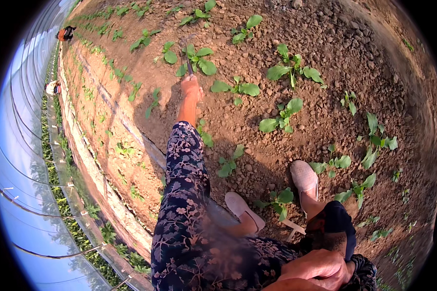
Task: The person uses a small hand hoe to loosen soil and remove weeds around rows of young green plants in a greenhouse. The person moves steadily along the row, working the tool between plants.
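My left hand [191, 87], at the end of a floral sleeve [184, 160], is stretched out ahead, shut around the dark handle of a small hand hoe [189, 67]. Its thin metal head is blurred against the soil, among the leaves of a young leafy seedling [204, 62]. Another broad-leaved seedling [238, 88] grows just right of that hand. Low in the view, my right hand [313, 267] lies near my lap and bent right leg, its fingers curled. Whether anything is inside those fingers is hidden.
My pale slip-on shoes [304, 175] stand on cloddy soil [251, 145] between several seedlings [282, 116]. A light wooden piece [293, 226] lies by my right foot. A pale strip [120, 114] runs along the bed. Two people [65, 33] are far off, near the clear greenhouse wall [32, 156].
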### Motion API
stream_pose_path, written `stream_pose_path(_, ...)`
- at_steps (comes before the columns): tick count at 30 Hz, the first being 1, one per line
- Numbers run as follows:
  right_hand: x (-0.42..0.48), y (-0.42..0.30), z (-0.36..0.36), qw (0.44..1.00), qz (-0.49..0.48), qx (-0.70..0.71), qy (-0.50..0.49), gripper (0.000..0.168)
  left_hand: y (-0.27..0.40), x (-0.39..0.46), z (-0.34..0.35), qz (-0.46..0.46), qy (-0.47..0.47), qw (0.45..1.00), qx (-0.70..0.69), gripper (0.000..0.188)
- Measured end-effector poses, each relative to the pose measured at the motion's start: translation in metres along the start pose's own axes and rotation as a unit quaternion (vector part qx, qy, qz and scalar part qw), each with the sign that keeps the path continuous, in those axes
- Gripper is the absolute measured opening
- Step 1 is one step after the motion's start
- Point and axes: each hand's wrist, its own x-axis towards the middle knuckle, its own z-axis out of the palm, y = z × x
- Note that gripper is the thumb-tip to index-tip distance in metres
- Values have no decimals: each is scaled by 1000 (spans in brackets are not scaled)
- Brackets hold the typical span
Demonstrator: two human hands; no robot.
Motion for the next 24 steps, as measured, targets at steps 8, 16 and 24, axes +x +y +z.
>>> stream_pose_path(8,7,0,0,1000,3,-21,16,25,42,31,-2,-10,-13,1000,5,25)
stream_pose_path(16,7,3,4,1000,-4,-16,8,26,-10,-12,-71,-54,-43,996,56,24)
stream_pose_path(24,-2,8,7,999,-22,-32,-30,22,-48,-70,-136,-54,-53,992,98,22)
